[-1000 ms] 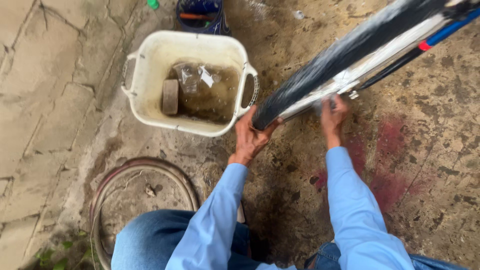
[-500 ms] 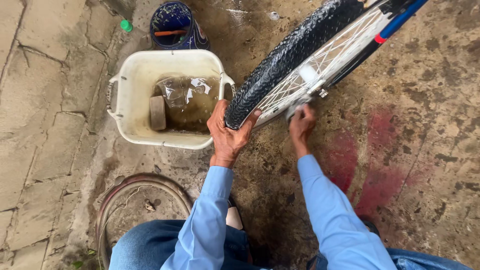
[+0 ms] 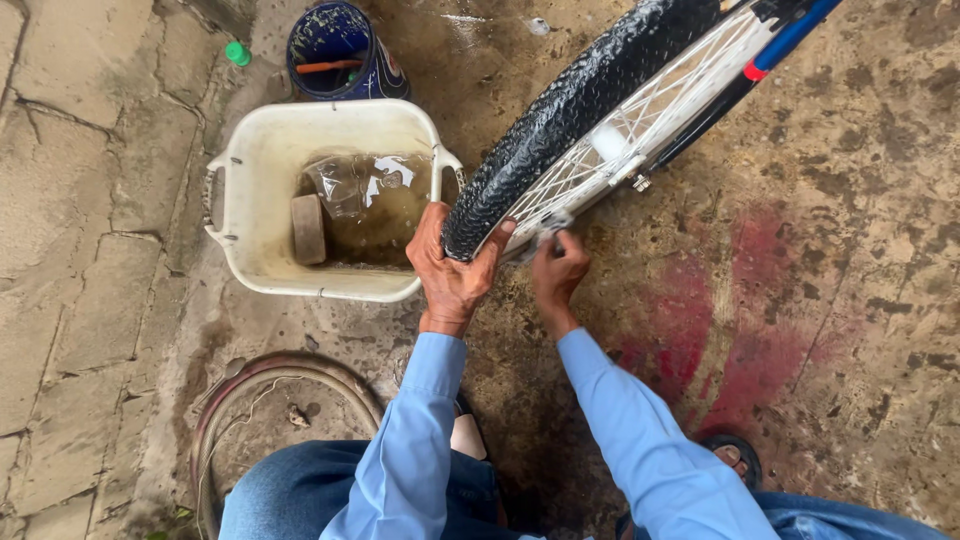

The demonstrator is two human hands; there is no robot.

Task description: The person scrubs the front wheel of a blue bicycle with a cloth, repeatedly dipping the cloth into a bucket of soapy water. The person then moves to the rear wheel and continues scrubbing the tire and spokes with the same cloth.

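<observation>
Beside tub (image 3: pixel 250 170), left hand (image 3: pixel 452 272) grips tyre (image 3: pixel 560 120); wheel runs up-right.

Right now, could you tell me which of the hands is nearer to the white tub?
Left. The left hand grips the tyre right beside the white tub; the right hand is farther away, at the rim.

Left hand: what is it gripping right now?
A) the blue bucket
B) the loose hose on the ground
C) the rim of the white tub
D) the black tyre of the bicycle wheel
D: the left hand wraps over the tyre, beside but not touching the white tub.
</observation>
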